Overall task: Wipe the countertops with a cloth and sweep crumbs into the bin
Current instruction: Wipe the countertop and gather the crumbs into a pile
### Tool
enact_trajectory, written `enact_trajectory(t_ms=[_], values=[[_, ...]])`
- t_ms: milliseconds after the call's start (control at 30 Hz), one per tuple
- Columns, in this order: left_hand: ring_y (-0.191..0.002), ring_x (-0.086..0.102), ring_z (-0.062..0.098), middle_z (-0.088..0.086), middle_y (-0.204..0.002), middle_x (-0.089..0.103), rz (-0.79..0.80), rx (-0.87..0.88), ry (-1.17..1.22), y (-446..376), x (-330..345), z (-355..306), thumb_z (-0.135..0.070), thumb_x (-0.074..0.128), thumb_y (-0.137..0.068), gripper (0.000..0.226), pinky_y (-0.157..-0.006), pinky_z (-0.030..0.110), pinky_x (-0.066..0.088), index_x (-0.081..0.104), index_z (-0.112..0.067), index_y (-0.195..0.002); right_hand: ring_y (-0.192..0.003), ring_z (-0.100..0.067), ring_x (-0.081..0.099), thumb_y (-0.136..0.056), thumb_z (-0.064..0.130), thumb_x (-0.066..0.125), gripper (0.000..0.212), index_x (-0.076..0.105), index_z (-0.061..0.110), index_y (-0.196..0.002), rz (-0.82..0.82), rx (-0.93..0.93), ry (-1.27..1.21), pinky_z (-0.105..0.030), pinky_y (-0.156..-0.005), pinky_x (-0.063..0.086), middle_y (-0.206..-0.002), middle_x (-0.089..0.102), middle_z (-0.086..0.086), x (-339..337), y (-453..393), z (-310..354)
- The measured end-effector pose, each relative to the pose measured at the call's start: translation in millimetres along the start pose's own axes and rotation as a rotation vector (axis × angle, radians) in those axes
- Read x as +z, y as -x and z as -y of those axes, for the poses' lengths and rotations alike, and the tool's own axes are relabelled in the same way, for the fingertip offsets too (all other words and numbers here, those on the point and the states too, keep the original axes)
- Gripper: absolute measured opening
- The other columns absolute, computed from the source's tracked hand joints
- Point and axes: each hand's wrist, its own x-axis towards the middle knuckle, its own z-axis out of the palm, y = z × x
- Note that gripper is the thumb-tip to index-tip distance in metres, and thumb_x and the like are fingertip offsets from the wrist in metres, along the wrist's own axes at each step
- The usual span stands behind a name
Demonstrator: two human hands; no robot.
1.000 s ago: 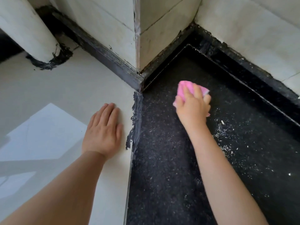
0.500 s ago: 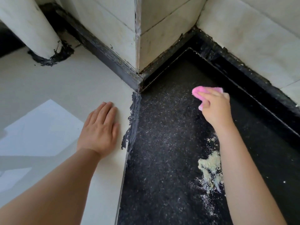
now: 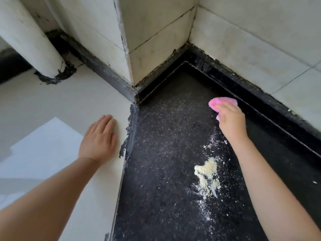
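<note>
1. Black speckled counter (image 3: 156, 171) runs into a tiled wall corner, beside a white surface (image 3: 43, 105).
2. Right hand (image 3: 231, 121) grips the pink cloth (image 3: 220, 101) on the counter near its far edge.
3. Crumbs (image 3: 206, 173) lie nearer, beside the right arm.
4. Left hand (image 3: 99, 139) rests flat, fingers straight, on the white surface's right edge.

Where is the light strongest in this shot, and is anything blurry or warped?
Head view: a bright sunlit patch lies on the white countertop beside the left hand; crumbs look sharp; the wide lens bends the pipe and wall tiles.
</note>
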Motion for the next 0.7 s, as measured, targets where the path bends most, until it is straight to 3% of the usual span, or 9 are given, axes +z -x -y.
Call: enact_trajectory(t_ms=[100, 200, 267, 367, 433, 467, 533, 600, 700], values=[[-0.104, 0.057, 0.044, 0.026, -0.112, 0.062, -0.047, 0.077, -0.023, -4, -7, -19, -0.026, 0.029, -0.086, 0.051, -0.090, 0.058, 0.039, 0.060, 0.008, -0.109, -0.104, -0.029, 0.054, -0.075, -0.016, 0.053, 0.041, 0.068, 0.008, -0.104, 0.148, -0.087, -0.054, -0.038, -0.096, 0.036, -0.116, 0.062, -0.010, -5, 33, 15], [-0.105, 0.058, 0.042, 0.025, -0.111, 0.062, -0.053, 0.251, 0.002, -6, -3, -47, -0.023, 0.035, -0.084, 0.048, -0.089, 0.056, 0.036, 0.060, 0.008, -0.110, -0.102, -0.016, 0.055, -0.076, -0.005, 0.051, 0.033, 0.070, 0.008, -0.099, 0.240, -0.261, -0.164, -0.017, -0.097, 0.033, -0.111, 0.059, 0.005, -20, 49, 16], [-0.114, 0.053, 0.038, 0.022, -0.120, 0.059, 0.020, 0.317, 0.029, -8, 0, -68, -0.025, 0.037, -0.086, 0.048, -0.095, 0.051, 0.028, 0.056, 0.006, -0.117, -0.102, -0.020, 0.056, -0.074, 0.002, 0.047, 0.035, 0.071, 0.009, -0.099, 0.181, -0.267, -0.124, -0.021, -0.095, 0.034, -0.112, 0.060, 0.004, -26, 30, 8], [-0.140, 0.015, 0.024, 0.012, -0.150, 0.021, 0.060, 0.293, 0.037, -11, 8, -88, -0.029, 0.029, -0.098, 0.051, -0.108, 0.028, -0.002, 0.024, -0.005, -0.142, -0.106, -0.031, 0.056, -0.079, -0.004, 0.046, 0.033, 0.069, 0.006, -0.102, 0.045, -0.153, -0.057, -0.017, -0.088, 0.029, -0.114, 0.063, -0.012, -17, -14, -6], [-0.142, -0.004, 0.017, 0.004, -0.154, 0.002, 0.103, 0.222, -0.002, -10, 17, -90, -0.035, 0.017, -0.099, 0.053, -0.108, 0.023, -0.012, 0.007, -0.012, -0.146, -0.114, -0.017, 0.053, -0.082, -0.010, 0.046, 0.035, 0.066, 0.004, -0.106, 0.021, -0.104, -0.082, -0.013, -0.096, 0.028, -0.118, 0.061, -0.009, -2, -41, -13], [-0.141, -0.006, 0.017, 0.004, -0.155, 0.001, 0.097, 0.198, -0.007, -11, 21, -90, -0.037, 0.011, -0.097, 0.055, -0.108, 0.024, -0.013, 0.006, -0.012, -0.146, -0.115, -0.014, 0.052, -0.082, -0.010, 0.045, 0.036, 0.066, 0.004, -0.108, 0.026, -0.105, -0.080, -0.020, -0.101, 0.032, -0.119, 0.060, -0.008, 8, -49, -17], [-0.142, -0.004, 0.018, 0.005, -0.154, 0.006, 0.072, 0.174, 0.010, -11, 22, -89, -0.038, 0.005, -0.088, 0.063, -0.108, 0.024, -0.013, 0.011, -0.011, -0.145, -0.112, -0.031, 0.052, -0.080, -0.002, 0.042, 0.038, 0.066, 0.008, -0.108, 0.059, -0.125, -0.046, -0.042, -0.097, 0.040, -0.119, 0.060, -0.010, 24, -52, -14], [-0.142, -0.002, 0.019, 0.005, -0.154, 0.009, 0.098, 0.169, 0.028, -11, 19, -90, -0.036, 0.004, -0.085, 0.066, -0.107, 0.023, -0.013, 0.013, -0.010, -0.145, -0.110, -0.035, 0.051, -0.078, 0.008, 0.035, 0.044, 0.066, 0.014, -0.108, 0.131, -0.154, -0.059, -0.044, -0.095, 0.039, -0.121, 0.060, -0.008, 28, -36, -5], [-0.141, -0.003, 0.018, 0.004, -0.153, 0.006, 0.097, 0.183, 0.006, -10, 23, -89, -0.035, 0.001, -0.085, 0.065, -0.107, 0.024, -0.012, 0.012, -0.011, -0.145, -0.107, -0.022, 0.046, -0.081, 0.017, 0.031, 0.045, 0.068, 0.021, -0.104, 0.299, -0.297, -0.128, -0.039, -0.095, 0.033, -0.121, 0.061, 0.000, 19, 9, 14]])
